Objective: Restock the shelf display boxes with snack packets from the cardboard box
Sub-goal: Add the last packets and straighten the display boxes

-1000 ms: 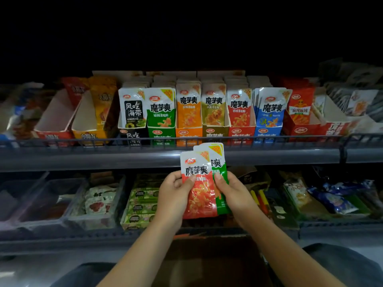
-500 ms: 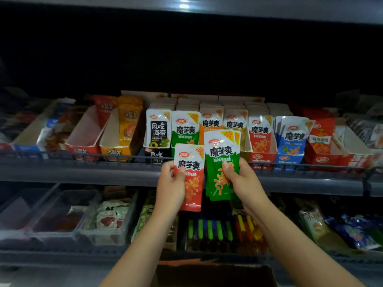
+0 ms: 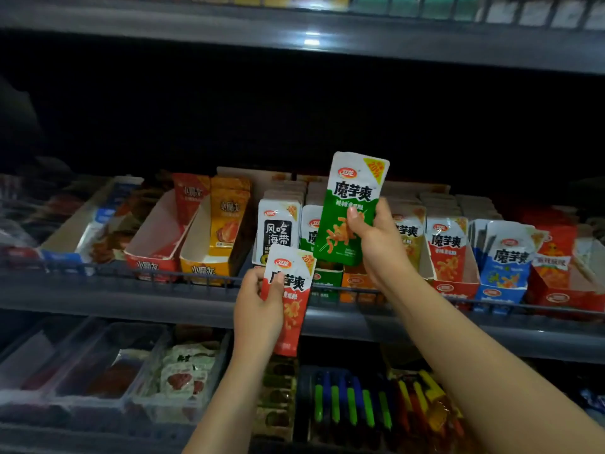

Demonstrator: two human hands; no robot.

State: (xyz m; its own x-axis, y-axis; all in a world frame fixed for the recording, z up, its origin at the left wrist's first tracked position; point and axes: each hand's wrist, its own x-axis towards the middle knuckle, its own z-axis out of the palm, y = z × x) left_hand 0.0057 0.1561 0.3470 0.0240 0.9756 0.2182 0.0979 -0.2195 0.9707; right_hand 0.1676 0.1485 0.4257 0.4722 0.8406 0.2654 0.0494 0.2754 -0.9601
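Observation:
My right hand [image 3: 376, 244] grips a green snack packet [image 3: 350, 204] upright, raised above the green display box [image 3: 329, 278] on the middle shelf. My left hand [image 3: 258, 309] holds a red snack packet [image 3: 289, 299] lower down, in front of the shelf rail [image 3: 163, 276]. Behind stand rows of display boxes: a black seaweed one [image 3: 278, 231], an orange one [image 3: 355, 283], a red one [image 3: 450, 257] and a blue one [image 3: 504, 260]. The cardboard box is out of view.
Two nearly empty display boxes, red [image 3: 154, 237] and yellow [image 3: 212, 244], stand to the left. The lower shelf holds clear plastic bins [image 3: 82, 371] and coloured stick packs [image 3: 357, 401]. The upper shelf's edge [image 3: 311, 40] hangs above.
My right hand has lifted the green packet up and away from the red one, over the shelf boxes. My left hand stays lower with the red packet. My view has tilted upward.

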